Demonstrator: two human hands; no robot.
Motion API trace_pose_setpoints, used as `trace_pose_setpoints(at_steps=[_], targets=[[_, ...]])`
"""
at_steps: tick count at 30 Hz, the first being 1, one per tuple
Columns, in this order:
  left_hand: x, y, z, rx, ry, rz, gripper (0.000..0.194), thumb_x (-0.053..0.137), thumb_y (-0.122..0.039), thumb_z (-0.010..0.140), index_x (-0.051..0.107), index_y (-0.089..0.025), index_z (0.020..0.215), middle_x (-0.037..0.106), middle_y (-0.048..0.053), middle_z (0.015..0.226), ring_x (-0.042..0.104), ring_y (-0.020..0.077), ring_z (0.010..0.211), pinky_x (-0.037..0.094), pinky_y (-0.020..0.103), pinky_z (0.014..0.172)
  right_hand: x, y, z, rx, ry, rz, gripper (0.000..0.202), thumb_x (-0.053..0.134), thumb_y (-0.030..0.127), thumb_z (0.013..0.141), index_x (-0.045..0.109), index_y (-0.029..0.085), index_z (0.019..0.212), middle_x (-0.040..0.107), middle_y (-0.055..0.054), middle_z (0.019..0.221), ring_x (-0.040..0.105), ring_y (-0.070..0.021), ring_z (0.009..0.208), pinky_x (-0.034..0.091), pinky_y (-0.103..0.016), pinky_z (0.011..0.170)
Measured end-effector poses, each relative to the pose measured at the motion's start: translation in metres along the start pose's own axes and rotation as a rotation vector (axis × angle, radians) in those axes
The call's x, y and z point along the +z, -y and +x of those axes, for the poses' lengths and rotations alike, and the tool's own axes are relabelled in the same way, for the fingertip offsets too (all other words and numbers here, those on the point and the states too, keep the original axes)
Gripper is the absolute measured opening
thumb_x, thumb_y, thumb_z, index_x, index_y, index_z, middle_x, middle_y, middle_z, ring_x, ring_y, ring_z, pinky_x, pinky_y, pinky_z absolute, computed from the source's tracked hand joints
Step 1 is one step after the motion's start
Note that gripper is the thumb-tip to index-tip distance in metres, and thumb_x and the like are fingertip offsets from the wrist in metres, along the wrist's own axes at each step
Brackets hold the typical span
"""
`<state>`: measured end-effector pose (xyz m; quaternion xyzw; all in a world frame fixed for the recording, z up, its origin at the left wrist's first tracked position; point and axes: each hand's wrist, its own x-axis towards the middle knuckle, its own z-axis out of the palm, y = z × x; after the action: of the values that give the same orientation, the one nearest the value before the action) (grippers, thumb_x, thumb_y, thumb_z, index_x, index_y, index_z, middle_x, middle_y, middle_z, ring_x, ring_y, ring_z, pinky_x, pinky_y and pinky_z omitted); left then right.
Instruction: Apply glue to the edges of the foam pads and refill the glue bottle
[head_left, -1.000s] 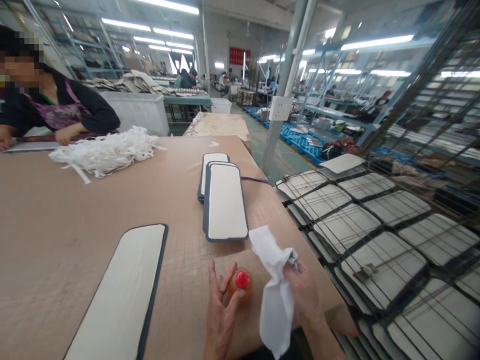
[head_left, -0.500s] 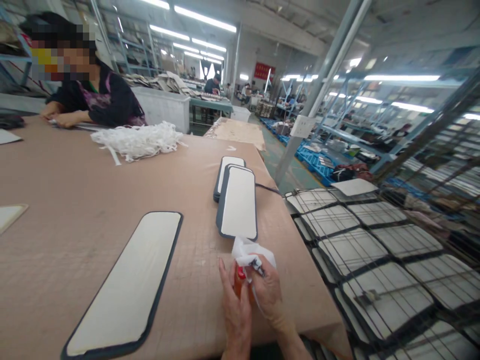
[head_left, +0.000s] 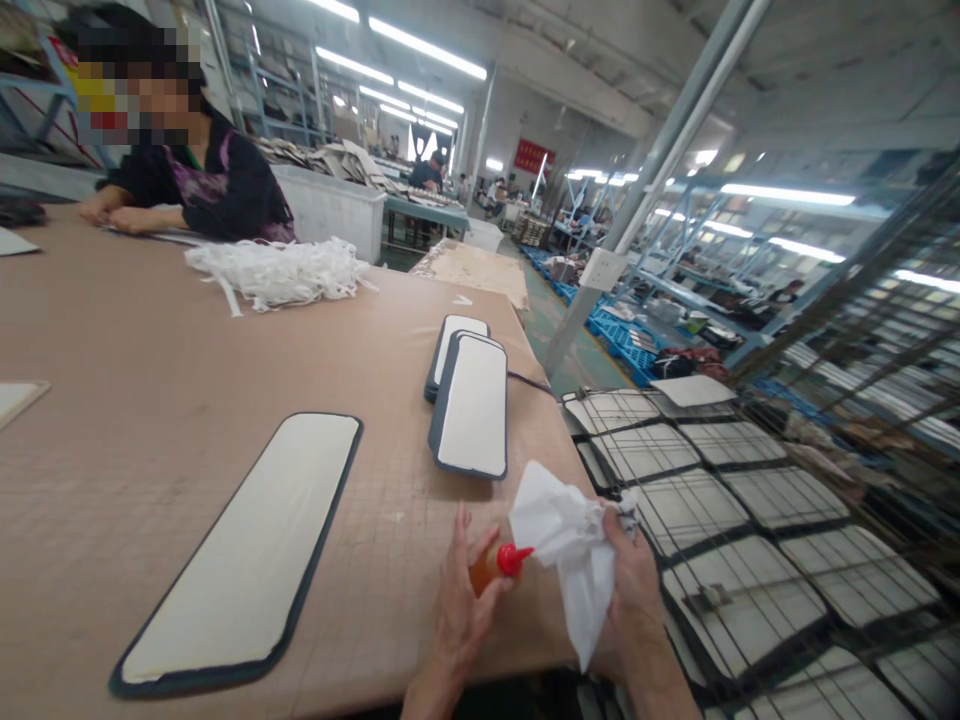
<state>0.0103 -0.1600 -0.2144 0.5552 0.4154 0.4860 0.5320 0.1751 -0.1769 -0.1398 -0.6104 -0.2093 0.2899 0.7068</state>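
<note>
No legible text was found in the view.

A red sign (head_left: 531, 157) was seen on the far wall, well beyond the left hand (head_left: 460, 610) and the right hand (head_left: 634, 580), but its markings were too small and blurred to be read. No label could be made out on the orange bottle with the red cap (head_left: 496, 564) gripped in the left hand, nor on the white cloth (head_left: 570, 545) bunched in the right hand. The white pads with dark edging (head_left: 472, 420) just beyond the hands were seen to be blank. A pale box (head_left: 604, 268) on the grey pillar bore nothing readable.
</note>
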Motion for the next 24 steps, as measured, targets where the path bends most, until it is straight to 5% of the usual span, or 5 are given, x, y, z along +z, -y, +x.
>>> trace_pose_setpoints(at_steps=[4, 8, 17, 21, 24], targets=[[-0.017, -0.009, 0.016, 0.006, 0.202, -0.082, 0.096, 0.059, -0.009, 0.066, 0.009, -0.025, 0.147, 0.036, 0.016, 0.147, 0.052, 0.0257, 0.121, 0.026, 0.051, 0.110, -0.014, 0.019, 0.016, 0.021, -0.028, 0.065, 0.044, 0.077, 0.049, 0.060, 0.065, 0.017, 0.088, 0.072, -0.004, 0.073, 0.069, -0.0235, 0.068, 0.056, -0.035, 0.065], [-0.024, -0.019, 0.024, 0.012, 0.241, -0.023, 0.093, 0.059, -0.008, 0.067, 0.012, -0.019, 0.147, 0.056, 0.016, 0.131, 0.049, 0.0255, 0.124, 0.018, 0.053, 0.112, -0.019, 0.034, 0.029, -0.103, -0.046, 0.062, 0.047, 0.069, 0.056, 0.067, 0.063, 0.022, 0.099, 0.073, 0.000, 0.080, 0.067, -0.0181, 0.071, 0.054, -0.030, 0.067], [-0.035, -0.008, 0.037, 0.120, 0.058, 0.172, 0.107, 0.079, -0.012, 0.044, 0.034, -0.023, 0.141, 0.037, 0.011, 0.145, 0.027, 0.0361, 0.136, 0.020, 0.052, 0.112, 0.017, -0.005, -0.015, -0.074, 0.752, -0.288, 0.031, 0.073, 0.033, 0.070, 0.073, 0.020, 0.098, 0.072, -0.007, 0.100, 0.063, -0.0282, 0.099, 0.045, -0.044, 0.092], [-0.034, -0.007, 0.033, -0.029, -0.043, 0.215, 0.104, 0.079, -0.020, 0.050, 0.031, -0.019, 0.142, 0.061, 0.006, 0.102, 0.060, 0.0261, 0.087, 0.051, 0.041, 0.079, 0.018, -0.013, -0.020, -0.142, 0.735, -0.298, 0.019, 0.069, 0.032, 0.072, 0.074, 0.022, 0.088, 0.071, -0.005, 0.094, 0.065, -0.0247, 0.089, 0.049, -0.036, 0.082], [-0.021, -0.011, 0.025, -0.167, -0.080, 0.069, 0.100, 0.075, -0.027, 0.059, 0.023, -0.020, 0.144, 0.057, -0.003, 0.078, 0.057, 0.0156, 0.060, 0.052, 0.031, 0.061, 0.016, -0.030, -0.026, -0.167, 0.541, -0.300, 0.020, 0.065, 0.035, 0.074, 0.072, 0.018, 0.081, 0.070, -0.005, 0.077, 0.065, -0.0224, 0.073, 0.051, -0.031, 0.068]])
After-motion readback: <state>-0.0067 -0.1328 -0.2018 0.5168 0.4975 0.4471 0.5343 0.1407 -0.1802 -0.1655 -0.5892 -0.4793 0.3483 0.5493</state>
